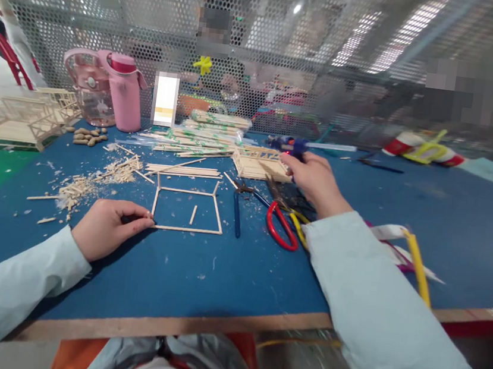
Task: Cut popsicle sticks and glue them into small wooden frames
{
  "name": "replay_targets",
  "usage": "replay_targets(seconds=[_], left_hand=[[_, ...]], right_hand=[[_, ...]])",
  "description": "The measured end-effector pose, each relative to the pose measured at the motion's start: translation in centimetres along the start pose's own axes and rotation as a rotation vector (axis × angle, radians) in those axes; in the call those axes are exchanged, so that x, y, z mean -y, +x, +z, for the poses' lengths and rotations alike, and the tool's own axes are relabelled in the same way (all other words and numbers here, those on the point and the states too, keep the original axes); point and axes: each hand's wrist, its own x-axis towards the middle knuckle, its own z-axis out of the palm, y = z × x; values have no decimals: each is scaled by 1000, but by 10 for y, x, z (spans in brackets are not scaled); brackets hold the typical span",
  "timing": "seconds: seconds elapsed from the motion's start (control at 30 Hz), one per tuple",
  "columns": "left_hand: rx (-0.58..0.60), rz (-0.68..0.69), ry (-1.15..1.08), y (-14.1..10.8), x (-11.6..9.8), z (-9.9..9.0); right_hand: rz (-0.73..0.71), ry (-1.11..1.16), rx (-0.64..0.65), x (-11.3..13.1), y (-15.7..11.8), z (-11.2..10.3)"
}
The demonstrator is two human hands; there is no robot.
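My left hand [109, 227] pinches the near left corner of a rectangular stick frame [187, 230] lying on the blue table. Short sticks rise at the frame's two far corners, and a loose short stick [193, 214] lies inside it. Farther off to the right, my right hand [316, 181] is closed on a dark blue glue gun [294, 145] with a small red light. Just left of that hand sits a small wooden stick structure [258, 165]. Blue-handled pliers [237, 212] and red-handled scissors [283, 231] lie between the frame and my right forearm.
Stick offcuts [79, 188] and peanuts [88, 136] litter the left side. Behind stand a pink bottle [125, 98] and packs of sticks [207, 135], before a perforated metal screen [158, 24]. Stick models [20, 121] stand far left; yellow-handled tape strips [418, 268] lie right.
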Motion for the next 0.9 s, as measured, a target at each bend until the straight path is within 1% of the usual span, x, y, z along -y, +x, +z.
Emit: replay_targets(seconds=[0.03,0.1,0.17,0.2,0.27,0.3,0.37,0.43,0.53,0.7,0.9], left_hand=[[2,-2,-7,0,0,0],[4,-13,-24,0,-1,0],[21,-48,-59,0,-2,-1],[39,-79,-96,1,-2,-2],[77,-165,-215,3,-3,-4],[81,-217,-289,4,-4,-5],[52,-319,-425,6,-6,-7],[-3,-393,-523,8,-8,-9],[-47,-427,-601,10,-9,-10],[-56,-421,-604,10,-10,-9],[-37,-418,-579,10,-11,-8]], right_hand=[[-12,62,-1,7,-4,-4],[-77,218,61,25,-17,-11],[-205,326,228,47,-36,-15],[-259,339,306,58,-46,-16],[-370,326,418,78,-67,-15],[-442,293,466,86,-76,-14],[-562,243,517,97,-90,-8],[-630,215,566,103,-100,-1],[-664,198,629,107,-107,6],[-698,175,633,109,-109,9],[-725,191,639,110,-109,11]])
